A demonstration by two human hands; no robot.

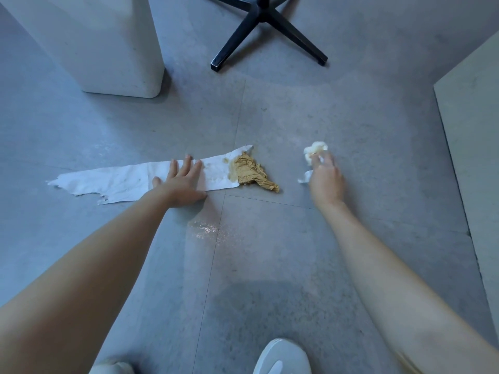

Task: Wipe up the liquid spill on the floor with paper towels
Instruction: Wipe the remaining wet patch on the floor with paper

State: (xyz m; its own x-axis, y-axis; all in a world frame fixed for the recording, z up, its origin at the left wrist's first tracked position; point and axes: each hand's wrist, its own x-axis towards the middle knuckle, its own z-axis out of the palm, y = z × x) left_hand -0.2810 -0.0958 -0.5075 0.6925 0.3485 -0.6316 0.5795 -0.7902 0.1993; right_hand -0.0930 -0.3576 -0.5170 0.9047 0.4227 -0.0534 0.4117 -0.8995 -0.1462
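Two hands at the floor point(351, 117): the left hand point(183, 182) lies flat, fingers spread, on a long paper towel point(121, 182) soaked brown at one end; the right hand point(325, 179) grips a crumpled wad point(314, 151). Mid-wipe, it seems; the wet sheen point(205, 228) probably needs blotting next.

Grey tiled floor point(351, 117), black chair base point(266, 20), white pedestal point(108, 49), dim light

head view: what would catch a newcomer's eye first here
The brown soaked wad at the right end of the white paper towel strip stands out most. The left hand presses flat on that strip, while the right hand, beyond the wad, grips a small crumpled towel. A wet sheen glistens on the floor nearer the camera.
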